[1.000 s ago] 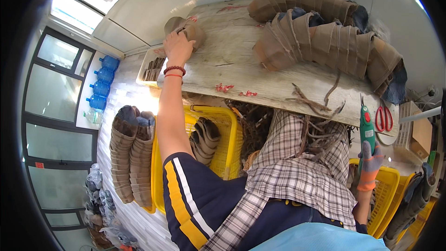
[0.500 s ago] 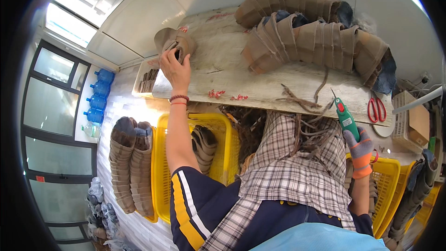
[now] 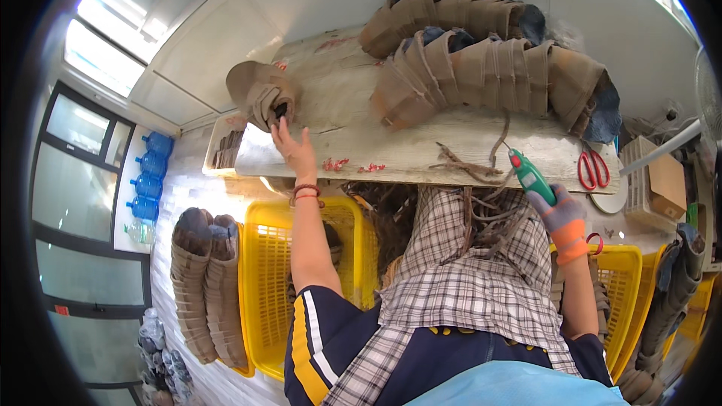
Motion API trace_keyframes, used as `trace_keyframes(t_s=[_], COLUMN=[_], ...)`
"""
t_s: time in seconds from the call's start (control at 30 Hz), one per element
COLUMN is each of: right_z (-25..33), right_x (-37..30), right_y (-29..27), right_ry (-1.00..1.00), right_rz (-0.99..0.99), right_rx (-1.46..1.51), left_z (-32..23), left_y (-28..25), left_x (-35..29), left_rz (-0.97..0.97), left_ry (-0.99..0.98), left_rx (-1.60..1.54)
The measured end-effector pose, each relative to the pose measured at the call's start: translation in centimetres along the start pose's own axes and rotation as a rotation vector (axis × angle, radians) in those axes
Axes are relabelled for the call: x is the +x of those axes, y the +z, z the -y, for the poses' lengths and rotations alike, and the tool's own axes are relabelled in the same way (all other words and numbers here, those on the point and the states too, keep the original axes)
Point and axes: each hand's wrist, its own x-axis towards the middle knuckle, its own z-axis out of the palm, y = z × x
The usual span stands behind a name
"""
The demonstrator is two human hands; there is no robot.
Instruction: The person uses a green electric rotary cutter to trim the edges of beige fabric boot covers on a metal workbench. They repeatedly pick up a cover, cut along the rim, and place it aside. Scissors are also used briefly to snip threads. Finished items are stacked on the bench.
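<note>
My bare left hand, with red cords at the wrist, reaches over the far left of the table. Its fingers are spread, the tips at the near edge of a brown cap whose brim points away to the left. Whether they still touch the cap I cannot tell. In a grey and orange glove, my right hand grips a green hand tool with a thin pointed tip, held over the table's front edge. Near that tip, brown fabric strips trail off the table onto my checked apron.
Two long rows of nested brown caps lie along the back of the table. Red-handled scissors rest at its right end. Yellow baskets stand on both sides of me, with more stacked caps at left.
My left hand has drawn back from the cap, its fingers opening, and the cap is left on the table. My right hand with the green tool has shifted slightly left. The whole view has shifted.
</note>
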Motion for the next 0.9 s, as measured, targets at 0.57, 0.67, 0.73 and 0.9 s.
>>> trace_keyframes(t_s=[0.57,0.67,0.73,0.9], right_z=[2.5,2.2,2.3,2.7], right_x=[8.8,8.2,8.1,7.8], right_y=[10.2,10.2,10.1,9.5], right_ry=[-0.391,-0.431,-0.442,-0.456], right_rz=[-0.109,-0.14,-0.136,-0.154], right_rx=[-0.266,-0.262,-0.274,-0.365], left_z=[-1.1,-1.2,-0.2,0.7], left_y=[1.1,-0.2,0.1,0.5], left_x=[4.3,5.6,5.7,6.2], left_rz=[0.138,0.177,0.208,0.257], left_ry=[0.196,0.128,0.14,0.108], left_rx=[0.528,0.65,0.704,0.785])
